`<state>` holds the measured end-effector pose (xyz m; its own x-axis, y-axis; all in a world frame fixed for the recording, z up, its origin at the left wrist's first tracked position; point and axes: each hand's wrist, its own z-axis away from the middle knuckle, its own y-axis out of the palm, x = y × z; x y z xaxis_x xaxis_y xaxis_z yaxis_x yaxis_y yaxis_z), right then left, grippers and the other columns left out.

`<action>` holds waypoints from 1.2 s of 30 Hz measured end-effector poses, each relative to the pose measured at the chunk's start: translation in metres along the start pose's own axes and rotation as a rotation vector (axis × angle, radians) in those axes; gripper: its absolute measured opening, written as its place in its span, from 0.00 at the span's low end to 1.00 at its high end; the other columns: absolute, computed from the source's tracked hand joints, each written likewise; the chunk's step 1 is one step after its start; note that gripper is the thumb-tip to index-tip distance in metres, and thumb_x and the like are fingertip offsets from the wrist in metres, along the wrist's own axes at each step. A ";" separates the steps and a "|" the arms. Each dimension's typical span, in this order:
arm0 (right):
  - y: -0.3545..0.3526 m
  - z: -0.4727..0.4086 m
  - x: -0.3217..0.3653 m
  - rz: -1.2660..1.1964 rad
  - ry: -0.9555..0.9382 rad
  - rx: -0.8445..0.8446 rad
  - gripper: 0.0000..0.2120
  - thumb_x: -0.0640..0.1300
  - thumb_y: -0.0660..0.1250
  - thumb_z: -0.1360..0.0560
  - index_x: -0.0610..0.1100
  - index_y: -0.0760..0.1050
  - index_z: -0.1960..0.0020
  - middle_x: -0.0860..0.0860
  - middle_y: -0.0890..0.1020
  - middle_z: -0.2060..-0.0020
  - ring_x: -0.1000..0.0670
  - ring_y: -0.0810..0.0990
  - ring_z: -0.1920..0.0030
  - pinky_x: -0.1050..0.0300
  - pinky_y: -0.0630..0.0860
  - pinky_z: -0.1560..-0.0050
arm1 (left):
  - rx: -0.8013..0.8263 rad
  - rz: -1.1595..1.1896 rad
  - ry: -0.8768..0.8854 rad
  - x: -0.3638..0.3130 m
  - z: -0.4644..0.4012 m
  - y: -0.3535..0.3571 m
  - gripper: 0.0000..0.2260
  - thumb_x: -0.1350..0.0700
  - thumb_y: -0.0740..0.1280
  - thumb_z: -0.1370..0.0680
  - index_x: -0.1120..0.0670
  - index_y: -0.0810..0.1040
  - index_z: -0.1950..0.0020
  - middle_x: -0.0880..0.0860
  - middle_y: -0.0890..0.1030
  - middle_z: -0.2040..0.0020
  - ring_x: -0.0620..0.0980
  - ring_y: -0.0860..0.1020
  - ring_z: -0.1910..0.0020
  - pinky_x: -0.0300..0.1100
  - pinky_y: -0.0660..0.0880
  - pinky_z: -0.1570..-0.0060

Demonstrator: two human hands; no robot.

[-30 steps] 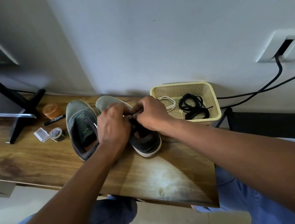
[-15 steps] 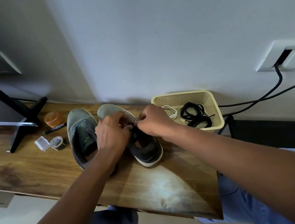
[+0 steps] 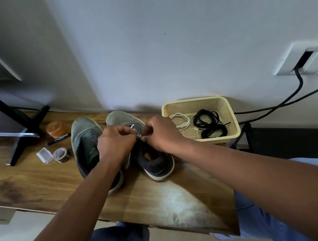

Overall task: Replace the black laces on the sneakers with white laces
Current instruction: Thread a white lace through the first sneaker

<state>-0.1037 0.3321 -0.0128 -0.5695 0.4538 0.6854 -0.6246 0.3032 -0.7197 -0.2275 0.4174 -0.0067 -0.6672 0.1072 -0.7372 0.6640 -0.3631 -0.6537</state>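
Observation:
Two grey-green sneakers stand side by side on the wooden table (image 3: 37, 184), toes toward the wall. The left sneaker (image 3: 87, 145) has no lace that I can see. Over the right sneaker (image 3: 157, 163) both hands work at the eyelets. My left hand (image 3: 116, 143) pinches a white lace end (image 3: 132, 126) that sticks up between its fingers. My right hand (image 3: 161, 134) pinches the white lace just beside it. The middle of the right sneaker is hidden by my hands. A yellow basket (image 3: 228, 108) to the right holds a white lace (image 3: 180, 119) and coiled black laces (image 3: 207, 124).
Left of the sneakers lie a roll of tape (image 3: 60, 155), a small clear box (image 3: 44, 155), a black marker (image 3: 58, 139) and an orange jar (image 3: 56, 129). A black stand (image 3: 22, 131) rests at the far left. Black cables (image 3: 290, 101) run from a wall socket (image 3: 310, 57).
Both hands have stayed over the right sneaker with small finger movements. A white lace end now shows above my left fingers. The camera tilted up slightly.

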 end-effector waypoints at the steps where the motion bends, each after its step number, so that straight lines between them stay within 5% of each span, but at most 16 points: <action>1: 0.001 0.001 0.000 0.009 -0.023 -0.005 0.07 0.45 0.78 0.27 0.43 0.85 0.53 0.47 0.85 0.57 0.46 0.83 0.53 0.55 0.77 0.54 | 0.006 0.007 -0.020 0.000 -0.001 0.000 0.05 0.53 0.77 0.30 0.43 0.87 0.61 0.41 0.85 0.62 0.41 0.81 0.56 0.39 0.76 0.55; 6: 0.002 -0.003 -0.001 -0.067 -0.006 0.046 0.04 0.43 0.77 0.28 0.46 0.86 0.53 0.50 0.85 0.57 0.50 0.82 0.54 0.60 0.72 0.56 | 0.037 0.022 -0.056 0.003 -0.001 0.001 0.06 0.58 0.77 0.28 0.46 0.87 0.57 0.45 0.86 0.59 0.44 0.84 0.54 0.40 0.79 0.52; 9: 0.000 -0.007 -0.005 -0.150 0.048 0.032 0.04 0.42 0.76 0.28 0.48 0.87 0.53 0.50 0.87 0.56 0.49 0.84 0.52 0.57 0.79 0.52 | 0.014 0.009 -0.014 0.001 0.004 0.006 0.06 0.58 0.74 0.26 0.47 0.88 0.55 0.46 0.86 0.57 0.46 0.83 0.53 0.42 0.81 0.48; 14: 0.001 -0.010 -0.005 -0.196 0.070 0.034 0.04 0.41 0.78 0.30 0.48 0.86 0.57 0.50 0.86 0.59 0.46 0.86 0.54 0.46 0.84 0.49 | 0.069 0.057 -0.034 -0.001 0.002 0.002 0.05 0.53 0.76 0.27 0.43 0.89 0.54 0.43 0.86 0.54 0.36 0.79 0.56 0.31 0.71 0.65; 24: 0.005 -0.011 -0.005 -0.194 0.074 -0.001 0.03 0.40 0.74 0.28 0.46 0.84 0.60 0.49 0.86 0.61 0.45 0.86 0.55 0.43 0.83 0.51 | 0.140 0.015 0.097 0.006 0.000 0.003 0.10 0.54 0.82 0.29 0.47 0.88 0.50 0.45 0.87 0.59 0.40 0.83 0.56 0.36 0.77 0.52; 27: 0.004 -0.009 -0.004 -0.143 0.060 -0.013 0.01 0.42 0.74 0.29 0.46 0.84 0.60 0.52 0.84 0.63 0.49 0.84 0.57 0.53 0.81 0.54 | 0.145 0.014 0.090 0.006 -0.001 0.005 0.09 0.55 0.82 0.30 0.45 0.87 0.52 0.44 0.87 0.60 0.38 0.84 0.56 0.32 0.75 0.57; 32: 0.002 -0.010 -0.002 -0.249 0.083 -0.020 0.05 0.38 0.70 0.28 0.46 0.81 0.61 0.48 0.86 0.63 0.44 0.86 0.57 0.40 0.83 0.52 | 0.154 0.013 0.094 0.007 -0.003 0.007 0.10 0.55 0.83 0.31 0.43 0.87 0.55 0.43 0.87 0.61 0.37 0.84 0.57 0.30 0.73 0.59; 36: -0.005 -0.019 0.002 -0.408 0.125 -0.134 0.09 0.39 0.69 0.25 0.46 0.81 0.63 0.48 0.86 0.67 0.45 0.87 0.62 0.43 0.85 0.57 | 0.150 0.006 0.096 0.010 -0.003 0.006 0.10 0.54 0.83 0.31 0.44 0.86 0.55 0.43 0.86 0.60 0.38 0.83 0.57 0.31 0.75 0.59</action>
<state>-0.0918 0.3476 -0.0101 -0.2164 0.3701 0.9034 -0.7052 0.5806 -0.4068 -0.2291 0.4195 -0.0191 -0.6235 0.1896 -0.7584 0.6053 -0.4969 -0.6218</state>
